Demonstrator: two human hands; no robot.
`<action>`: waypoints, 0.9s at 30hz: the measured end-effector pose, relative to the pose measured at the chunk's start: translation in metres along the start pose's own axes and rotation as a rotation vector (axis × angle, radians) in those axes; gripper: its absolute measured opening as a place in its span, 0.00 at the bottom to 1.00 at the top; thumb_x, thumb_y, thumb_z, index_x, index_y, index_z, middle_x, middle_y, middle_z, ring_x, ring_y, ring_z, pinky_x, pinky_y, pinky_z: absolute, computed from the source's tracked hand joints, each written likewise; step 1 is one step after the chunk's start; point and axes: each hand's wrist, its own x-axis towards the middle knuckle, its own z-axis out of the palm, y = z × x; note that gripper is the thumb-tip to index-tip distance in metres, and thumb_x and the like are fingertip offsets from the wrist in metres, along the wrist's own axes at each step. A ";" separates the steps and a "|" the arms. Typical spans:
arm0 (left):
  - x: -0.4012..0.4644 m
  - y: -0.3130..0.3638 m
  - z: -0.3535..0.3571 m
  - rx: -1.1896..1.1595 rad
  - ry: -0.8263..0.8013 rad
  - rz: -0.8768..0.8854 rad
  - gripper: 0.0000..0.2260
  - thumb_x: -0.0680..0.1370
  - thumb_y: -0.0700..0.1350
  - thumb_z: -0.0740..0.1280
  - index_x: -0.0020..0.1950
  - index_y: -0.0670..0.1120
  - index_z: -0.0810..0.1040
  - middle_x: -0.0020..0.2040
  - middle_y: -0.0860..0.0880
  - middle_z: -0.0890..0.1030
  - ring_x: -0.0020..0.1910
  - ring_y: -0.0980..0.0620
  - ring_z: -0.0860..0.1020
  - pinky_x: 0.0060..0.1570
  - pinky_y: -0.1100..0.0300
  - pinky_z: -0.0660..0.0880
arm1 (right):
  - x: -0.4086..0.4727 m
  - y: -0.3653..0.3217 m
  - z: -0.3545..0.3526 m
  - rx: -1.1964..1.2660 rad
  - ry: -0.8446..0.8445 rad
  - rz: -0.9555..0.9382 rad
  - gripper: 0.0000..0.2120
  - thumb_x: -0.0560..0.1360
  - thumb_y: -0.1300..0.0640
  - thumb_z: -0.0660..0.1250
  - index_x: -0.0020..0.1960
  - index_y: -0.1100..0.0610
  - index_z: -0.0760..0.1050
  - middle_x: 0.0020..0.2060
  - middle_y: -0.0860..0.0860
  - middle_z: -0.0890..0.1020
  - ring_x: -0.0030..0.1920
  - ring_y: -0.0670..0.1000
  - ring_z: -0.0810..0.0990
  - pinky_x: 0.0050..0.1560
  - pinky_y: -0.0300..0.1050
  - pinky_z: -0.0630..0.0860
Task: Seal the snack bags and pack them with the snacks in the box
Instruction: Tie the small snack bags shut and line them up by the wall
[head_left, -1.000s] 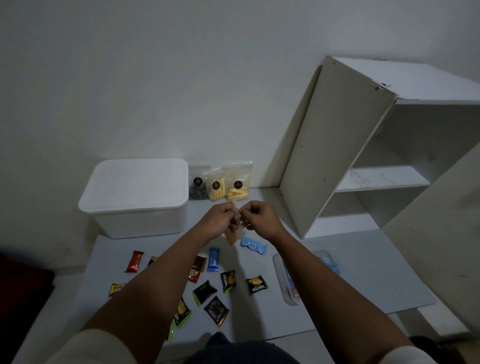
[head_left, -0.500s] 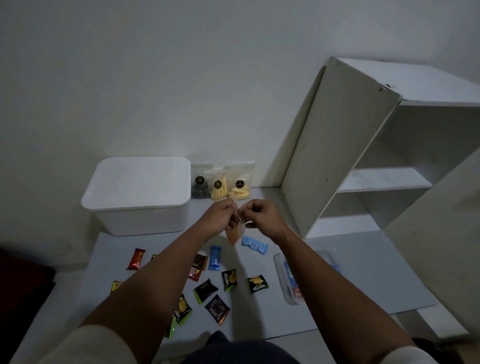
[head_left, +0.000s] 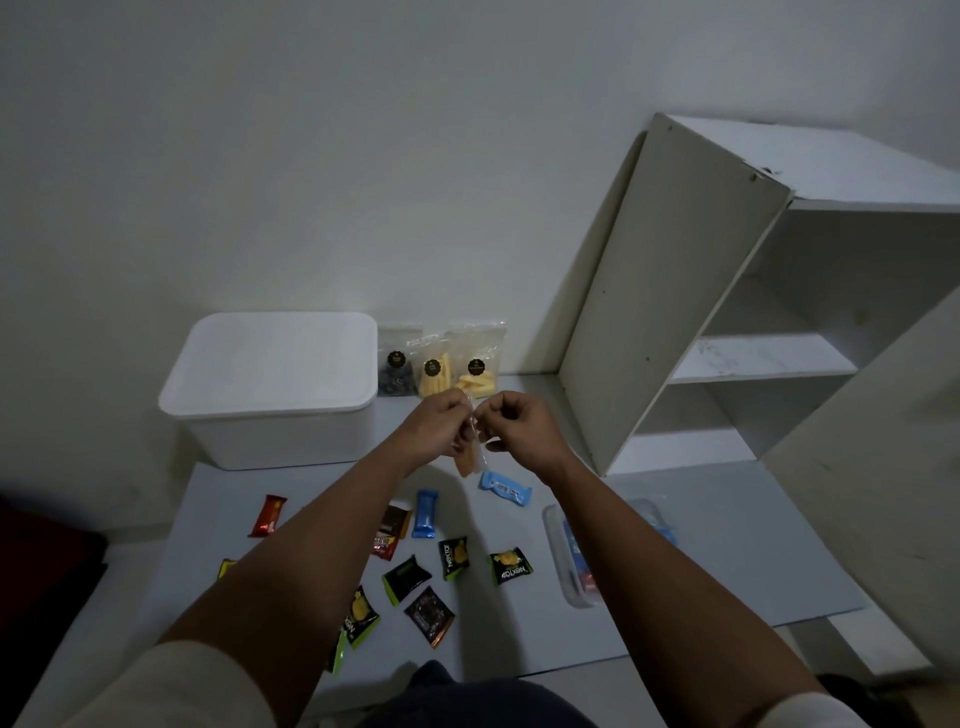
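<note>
Both arms reach fwd from the near edge, converging mid-scene. Left hand (head_left: 435, 427) and right hand (head_left: 521, 432) sit knuckle to knuckle, fingers curled, thumbs and fingertips apparently pinching; dim light hides the exact grip. Pale sleeves end approx at the elbows.

A small clear snack bag (head_left: 470, 457) of orange pieces hangs upright in front of the lidded white box (head_left: 270, 384). Three stickered bags (head_left: 441, 364) stand just right of the box; wrapped snacks (head_left: 415, 561) lie scattered in front of it.

Matt white plastic box (head_left: 270, 395), clear glossy plastic snack bags (head_left: 441, 358), shiny foil wrappers (head_left: 457, 558), smooth grey board (head_left: 727, 545)
</note>
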 end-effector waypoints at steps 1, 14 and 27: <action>-0.001 0.001 0.002 0.006 0.001 0.002 0.10 0.82 0.42 0.59 0.41 0.47 0.74 0.39 0.43 0.80 0.40 0.45 0.79 0.52 0.43 0.80 | 0.001 0.000 0.000 0.019 0.014 -0.003 0.07 0.80 0.63 0.67 0.49 0.67 0.80 0.40 0.59 0.84 0.38 0.49 0.84 0.43 0.48 0.83; 0.012 -0.008 0.013 0.165 0.093 -0.025 0.09 0.79 0.42 0.62 0.43 0.42 0.79 0.41 0.42 0.85 0.44 0.44 0.85 0.49 0.46 0.84 | -0.002 0.015 -0.004 0.011 0.003 0.129 0.04 0.75 0.63 0.71 0.48 0.63 0.82 0.42 0.59 0.86 0.40 0.51 0.85 0.40 0.45 0.81; 0.075 -0.016 0.059 -0.034 0.270 -0.129 0.09 0.80 0.49 0.66 0.45 0.46 0.80 0.43 0.48 0.85 0.43 0.50 0.83 0.52 0.47 0.82 | 0.026 0.101 -0.042 -0.155 0.153 0.125 0.11 0.80 0.62 0.65 0.45 0.52 0.84 0.42 0.48 0.86 0.45 0.47 0.84 0.51 0.49 0.80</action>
